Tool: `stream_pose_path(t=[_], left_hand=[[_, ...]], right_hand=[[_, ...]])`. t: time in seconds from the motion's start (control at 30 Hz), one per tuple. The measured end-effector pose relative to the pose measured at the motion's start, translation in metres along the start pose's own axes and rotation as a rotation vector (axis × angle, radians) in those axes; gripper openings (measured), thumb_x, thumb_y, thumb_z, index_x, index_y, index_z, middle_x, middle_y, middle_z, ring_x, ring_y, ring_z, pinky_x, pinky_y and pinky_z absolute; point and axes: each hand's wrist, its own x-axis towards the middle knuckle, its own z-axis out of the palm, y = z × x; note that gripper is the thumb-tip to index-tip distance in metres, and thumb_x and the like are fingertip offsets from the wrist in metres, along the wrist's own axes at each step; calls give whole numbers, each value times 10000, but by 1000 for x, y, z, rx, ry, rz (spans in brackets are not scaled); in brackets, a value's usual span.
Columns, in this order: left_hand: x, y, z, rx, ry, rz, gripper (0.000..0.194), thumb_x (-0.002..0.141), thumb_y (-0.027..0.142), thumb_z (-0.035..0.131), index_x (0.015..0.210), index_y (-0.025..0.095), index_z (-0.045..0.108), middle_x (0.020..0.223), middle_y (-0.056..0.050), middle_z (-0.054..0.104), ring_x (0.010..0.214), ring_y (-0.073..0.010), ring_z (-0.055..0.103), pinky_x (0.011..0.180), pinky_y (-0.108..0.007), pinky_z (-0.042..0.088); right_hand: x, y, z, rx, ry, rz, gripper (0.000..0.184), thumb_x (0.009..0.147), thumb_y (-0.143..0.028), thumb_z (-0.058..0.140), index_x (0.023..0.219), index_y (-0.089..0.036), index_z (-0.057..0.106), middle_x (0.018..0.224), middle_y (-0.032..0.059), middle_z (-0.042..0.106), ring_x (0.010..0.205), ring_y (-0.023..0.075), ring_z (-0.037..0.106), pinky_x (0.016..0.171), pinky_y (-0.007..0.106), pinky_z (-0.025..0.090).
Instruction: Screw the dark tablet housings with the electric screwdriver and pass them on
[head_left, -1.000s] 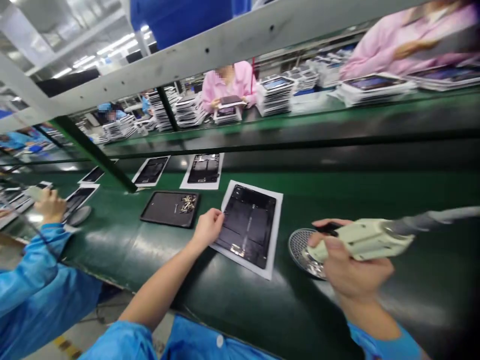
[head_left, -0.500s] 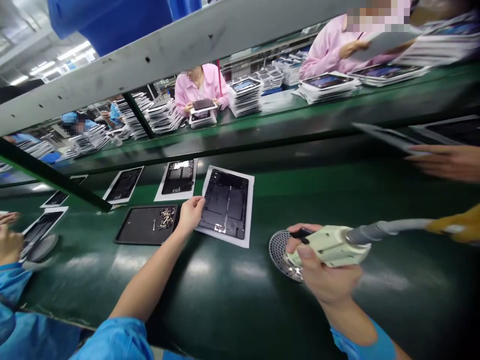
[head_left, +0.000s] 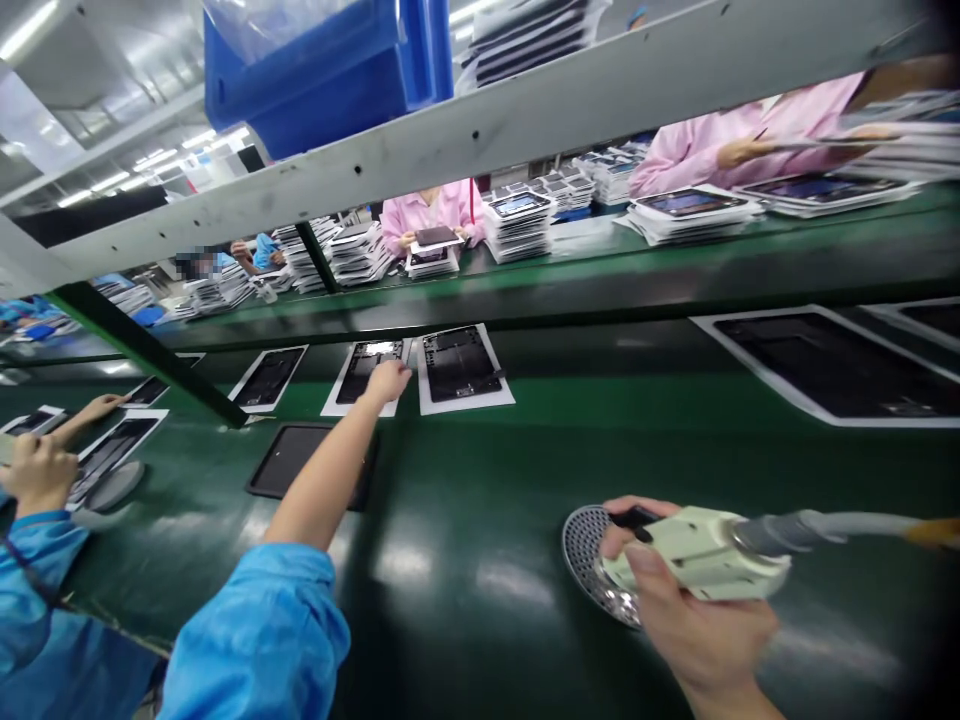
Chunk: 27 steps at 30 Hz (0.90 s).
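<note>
My left hand (head_left: 388, 382) reaches to the back row with its fingers pinched together. Its fingertips meet the gap between two opened tablets on white sheets: the left tablet (head_left: 352, 380), partly covered by my hand, and the right tablet (head_left: 459, 362), which has a dark strip at its lower right. Whether the fingers grip a sheet edge cannot be seen. In my right hand (head_left: 694, 635) is a pale green electric screwdriver (head_left: 705, 555) with a black lever and grey cord. Its front end is over a round perforated dish (head_left: 583, 545) holding small shiny screws.
A dark tray (head_left: 289, 455) lies under my left forearm. Another opened tablet (head_left: 840, 360) on a white sheet lies far right. A green post (head_left: 150, 350) and a grey beam (head_left: 420, 150) cross the view. A co-worker's hand (head_left: 45, 470) is at left; people in pink sit opposite.
My left hand has moved away to the back row, and the tablet beside it no longer lies nearer me. At right, tablets that a co-worker's hand was at now lie flat. My right hand keeps the screwdriver.
</note>
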Motion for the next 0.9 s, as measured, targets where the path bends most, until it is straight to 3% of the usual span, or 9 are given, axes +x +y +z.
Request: stream_pose_path(t=[0.1, 0.2, 0.33, 0.57, 0.73, 0.83, 0.9], left_hand=[[-11, -40, -22, 174, -173, 83, 304, 849, 164, 634, 1105, 174, 799, 1165, -143, 781, 1141, -312, 703, 1008, -347, 504], [-22, -64, -30, 311, -303, 146, 435, 744, 90, 665, 1151, 179, 790, 1260, -144, 748, 1156, -310, 703, 1024, -337, 504], [-27, -72, -28, 427, -385, 223, 481, 711, 94, 684, 1172, 198, 772, 1290, -138, 727, 1145, -291, 707, 1004, -313, 511], [-34, -73, -29, 533, -368, 277, 215, 800, 129, 663, 977, 189, 769, 1094, -148, 774, 1087, -301, 717, 981, -351, 512], [-37, -54, -50, 553, -291, 297, 209, 841, 102, 591, 948, 186, 750, 1095, -137, 768, 1073, -288, 712, 934, -327, 514], [-52, -18, -70, 523, -208, 341, 243, 892, 118, 527, 1020, 175, 726, 1139, -144, 746, 1084, -286, 698, 931, -334, 509], [-79, 17, -79, 468, -161, 413, 224, 899, 132, 521, 1007, 181, 711, 1090, -129, 743, 1035, -278, 703, 903, -333, 518]], right_hand=[[-3, 1, 2, 10, -6, 30, 330, 848, -489, 780, 950, -180, 728, 840, 109, 754, 652, 230, 726, 550, 324, 612], [-4, 2, 4, 32, -11, 10, 325, 840, -473, 790, 976, -184, 731, 809, 88, 755, 596, 207, 708, 548, 309, 613], [-2, 6, 5, -24, 4, -41, 272, 844, -446, 776, 943, -196, 731, 781, 70, 756, 627, 211, 724, 579, 294, 610], [1, 11, 3, -124, 11, -79, 262, 861, -452, 731, 887, -191, 723, 818, 83, 760, 736, 251, 749, 716, 351, 626], [2, 14, 4, -113, -5, -74, 252, 855, -433, 737, 910, -187, 724, 815, 86, 763, 712, 243, 745, 661, 334, 620], [4, 14, 6, -114, 10, -72, 245, 858, -432, 736, 892, -189, 732, 846, 90, 768, 744, 243, 747, 697, 343, 625], [4, 14, 7, -105, 23, -77, 249, 856, -439, 740, 877, -190, 734, 845, 85, 766, 757, 241, 747, 736, 354, 628]])
